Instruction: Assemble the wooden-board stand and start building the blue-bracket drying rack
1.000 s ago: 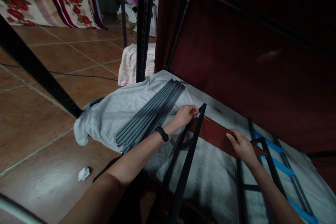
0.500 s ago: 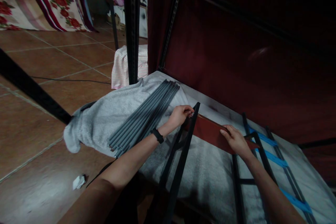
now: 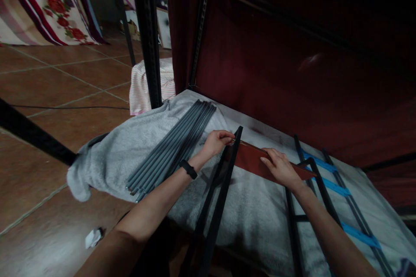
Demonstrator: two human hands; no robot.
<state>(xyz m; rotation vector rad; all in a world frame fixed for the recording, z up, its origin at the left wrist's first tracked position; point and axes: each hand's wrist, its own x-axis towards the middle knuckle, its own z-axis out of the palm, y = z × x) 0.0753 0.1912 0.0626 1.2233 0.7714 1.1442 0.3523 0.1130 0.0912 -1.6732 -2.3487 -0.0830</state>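
Observation:
My left hand (image 3: 218, 143), with a dark band on its wrist, is pinched at the upper end of a black metal frame (image 3: 224, 188). What its fingertips hold is too small to make out. A flat reddish-brown board (image 3: 248, 159) runs from this frame rightward to a second black frame (image 3: 325, 192). On the board's upper edge, my right hand (image 3: 279, 168) has its fingers over the top and its thumb on the near face. Part of the board is hidden behind that hand.
Grey metal rods (image 3: 172, 149) lie bundled on a grey blanket (image 3: 107, 156) at the left. Black frame pieces with blue tape (image 3: 336, 187) lie at the right. A black upright post (image 3: 147, 52) stands beyond, before a dark red curtain (image 3: 260, 69). Crumpled white paper (image 3: 93, 238) is on the tiled floor.
My right hand has shifted slightly left along the board, closer to the first frame. My left hand stays at the frame's upper end. The whole view has turned a little.

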